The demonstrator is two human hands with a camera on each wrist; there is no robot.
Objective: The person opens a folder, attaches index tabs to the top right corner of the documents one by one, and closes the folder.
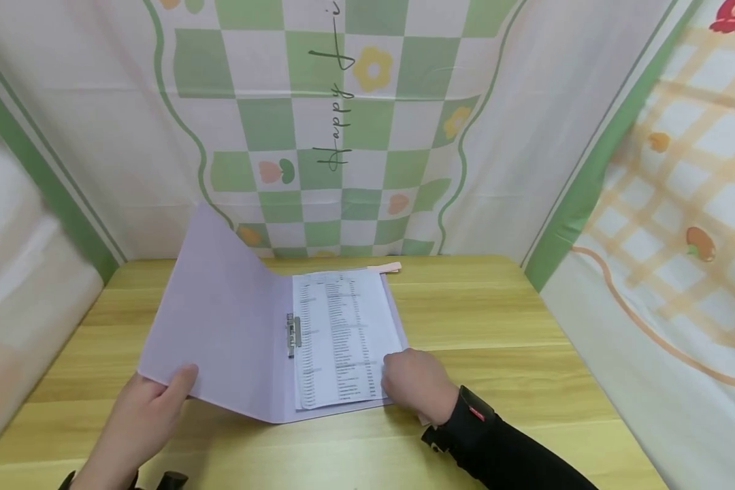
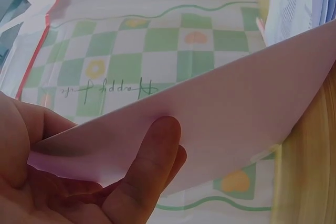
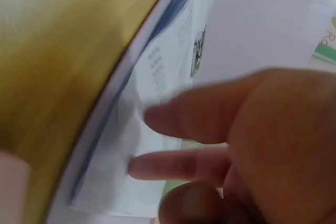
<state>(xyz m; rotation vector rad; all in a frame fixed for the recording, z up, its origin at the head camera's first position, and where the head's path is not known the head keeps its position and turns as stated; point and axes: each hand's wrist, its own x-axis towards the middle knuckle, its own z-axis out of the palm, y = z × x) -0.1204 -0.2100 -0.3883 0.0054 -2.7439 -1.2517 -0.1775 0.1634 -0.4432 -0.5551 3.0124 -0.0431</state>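
A pale purple folder [image 1: 220, 327] lies opened on the wooden table, its left cover raised at a slant. My left hand [image 1: 153, 408] pinches that cover at its lower left corner, thumb on the inner face; the left wrist view shows the hand [image 2: 100, 182] gripping the cover's edge [image 2: 220, 114]. A stack of printed sheets [image 1: 337, 333] rests on the folder's right side, beside a metal clip [image 1: 293, 335] near the spine. At the stack's lower right edge is my right hand [image 1: 419, 381]. In the right wrist view its thumb and a finger stand apart over the sheets [image 3: 157, 93], with no paper seen between them.
The wooden table [image 1: 478, 320] extends around the folder. A pink tab [image 1: 386, 267] sticks out at the folder's top right corner. Behind the table hangs a green checked cloth [image 1: 318, 136], with an orange checked one [image 1: 698, 204] at the right.
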